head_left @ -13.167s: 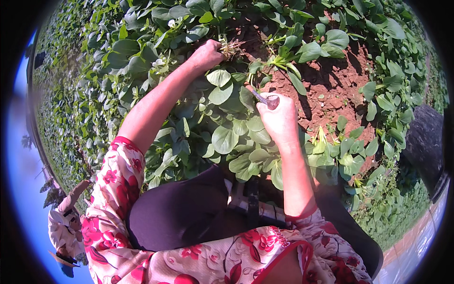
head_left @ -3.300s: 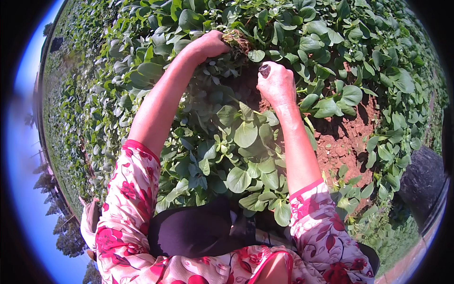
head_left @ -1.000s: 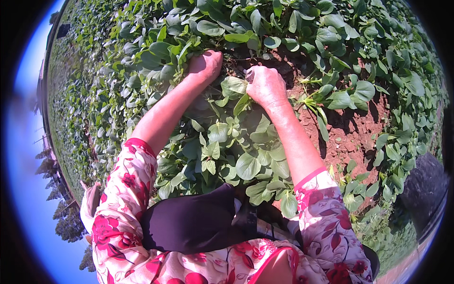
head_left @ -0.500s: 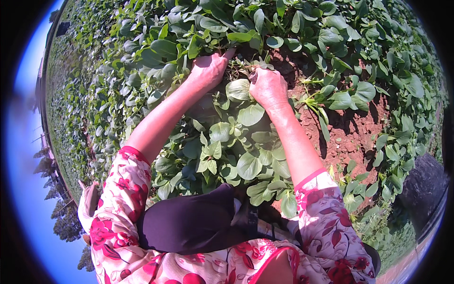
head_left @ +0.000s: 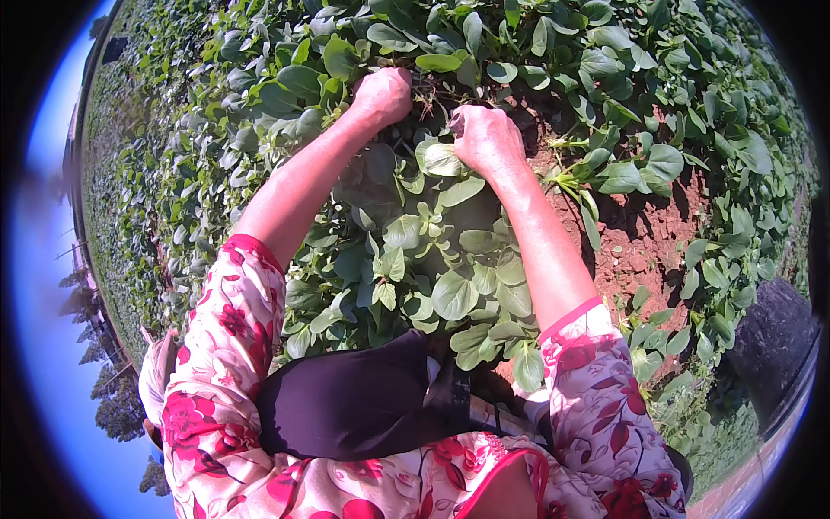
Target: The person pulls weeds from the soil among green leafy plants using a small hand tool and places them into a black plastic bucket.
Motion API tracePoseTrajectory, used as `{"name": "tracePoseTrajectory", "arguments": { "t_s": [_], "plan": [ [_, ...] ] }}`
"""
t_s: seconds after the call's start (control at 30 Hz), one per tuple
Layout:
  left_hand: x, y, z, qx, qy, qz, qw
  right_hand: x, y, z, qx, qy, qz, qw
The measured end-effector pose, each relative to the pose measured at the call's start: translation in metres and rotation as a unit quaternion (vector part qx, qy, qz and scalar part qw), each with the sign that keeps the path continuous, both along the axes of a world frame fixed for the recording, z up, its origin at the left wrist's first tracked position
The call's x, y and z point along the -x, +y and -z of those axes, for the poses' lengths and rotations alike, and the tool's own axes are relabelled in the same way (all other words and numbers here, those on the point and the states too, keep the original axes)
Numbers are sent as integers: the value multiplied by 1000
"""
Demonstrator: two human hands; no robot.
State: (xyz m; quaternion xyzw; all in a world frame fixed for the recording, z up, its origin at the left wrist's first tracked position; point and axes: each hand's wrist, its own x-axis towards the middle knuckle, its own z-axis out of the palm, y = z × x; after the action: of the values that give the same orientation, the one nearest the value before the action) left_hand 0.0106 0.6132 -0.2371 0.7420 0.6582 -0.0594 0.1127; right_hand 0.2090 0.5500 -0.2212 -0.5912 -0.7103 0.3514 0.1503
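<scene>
My left hand (head_left: 383,95) is closed among the stems of the leafy greens (head_left: 298,82), ahead and left of my right hand. What its curled fingers hold, if anything, is hidden. My right hand (head_left: 487,138) is closed too, with thumb and fingers pressed together low over the plants. I cannot make out what is in that grip. Thin weedy stems (head_left: 430,93) show between the two hands. Broad round-leaved greens (head_left: 454,294) grow below them, toward my body.
Red-brown soil (head_left: 644,246) shows to the right, with a bunch of leafy greens (head_left: 605,177) lying at its edge. A dark object (head_left: 772,333) stands at the far right. Dark cloth (head_left: 346,402) covers my lap. Dense greens spread left and ahead.
My left hand has shifted slightly forward and left, and its extended finger is now curled in. My right hand has moved slightly; the weedy sprig at its fingertips no longer shows.
</scene>
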Motion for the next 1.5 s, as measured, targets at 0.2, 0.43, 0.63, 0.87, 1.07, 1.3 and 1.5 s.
{"name": "tracePoseTrajectory", "arguments": {
  "t_s": [0.2,0.43,0.63,0.87,1.07,1.3,1.5],
  "plan": [
    [18,-1,-78,63,-503,-229,831,-48,-22,-45,27,4,-40,999],
    [56,-3,-114,11,-503,-332,798,-72,-49,-80,30,-53,-150,987],
    [-13,-35,-141,57,-209,-90,972,-54,-58,-72,-16,-49,-77,996],
    [-21,-53,-16,45,47,88,994,-30,-47,-36,1,34,6,999],
    [43,-28,60,-106,411,480,768,0,-25,-62,35,0,3,999],
    [23,-10,30,86,33,67,993,-7,-1,-34,28,-22,-35,999],
    [35,-4,-53,168,-191,-158,954,-30,-37,-45,-19,-6,-38,999]
  ]
}}
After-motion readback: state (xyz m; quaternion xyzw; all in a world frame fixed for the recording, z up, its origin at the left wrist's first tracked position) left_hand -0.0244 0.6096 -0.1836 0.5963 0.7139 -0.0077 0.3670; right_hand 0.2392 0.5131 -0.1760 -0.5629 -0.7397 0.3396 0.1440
